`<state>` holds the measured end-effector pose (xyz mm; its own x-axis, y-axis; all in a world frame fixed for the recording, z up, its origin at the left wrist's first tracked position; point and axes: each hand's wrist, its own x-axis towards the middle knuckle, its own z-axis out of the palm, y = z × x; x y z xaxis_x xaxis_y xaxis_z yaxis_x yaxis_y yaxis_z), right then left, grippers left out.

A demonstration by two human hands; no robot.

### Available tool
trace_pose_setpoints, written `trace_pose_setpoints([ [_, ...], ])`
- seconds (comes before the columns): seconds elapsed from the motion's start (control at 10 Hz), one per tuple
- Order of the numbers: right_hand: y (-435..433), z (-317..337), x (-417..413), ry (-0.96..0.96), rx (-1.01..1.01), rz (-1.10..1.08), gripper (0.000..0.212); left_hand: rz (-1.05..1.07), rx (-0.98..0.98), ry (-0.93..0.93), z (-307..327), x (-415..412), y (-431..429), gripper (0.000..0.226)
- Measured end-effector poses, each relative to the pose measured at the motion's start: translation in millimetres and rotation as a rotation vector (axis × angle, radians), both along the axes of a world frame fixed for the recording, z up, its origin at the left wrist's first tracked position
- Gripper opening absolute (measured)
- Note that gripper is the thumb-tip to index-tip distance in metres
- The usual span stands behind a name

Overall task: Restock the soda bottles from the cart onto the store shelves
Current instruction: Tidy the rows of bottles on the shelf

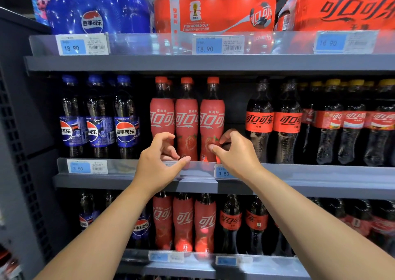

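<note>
Three red strawberry cola bottles stand upright side by side on the middle shelf [320, 172]: left bottle [161, 117], middle bottle [186, 121], right bottle [212, 119]. My left hand [158, 164] hovers in front of the left and middle bottles' bases, fingers loosely curled and thumb stretched over the shelf rail, holding nothing. My right hand [235, 151] is at the lower right side of the right bottle. Its thumb tip touches the label and its fingers curl loosely beside the bottle, not wrapped round it. The cart is out of view.
Blue Pepsi bottles [126, 119] stand to the left and black-labelled cola bottles [259, 119] to the right, with a dark gap between those and the red bottles. Shrink-wrapped multipacks [213, 6] fill the top shelf. More bottles [183, 222] line the lower shelf. Price tags [223, 172] sit on the rails.
</note>
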<state>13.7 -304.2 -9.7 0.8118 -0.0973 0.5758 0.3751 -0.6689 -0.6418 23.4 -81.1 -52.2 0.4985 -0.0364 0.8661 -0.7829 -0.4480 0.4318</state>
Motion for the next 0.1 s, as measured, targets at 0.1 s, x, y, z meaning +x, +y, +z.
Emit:
trace_pose_setpoints([
  [0.1,-0.8,-6.9,-11.6,-0.158,0.001,0.055,0.031,0.009,0.014,0.010,1.5,-3.9,0.0,0.058],
])
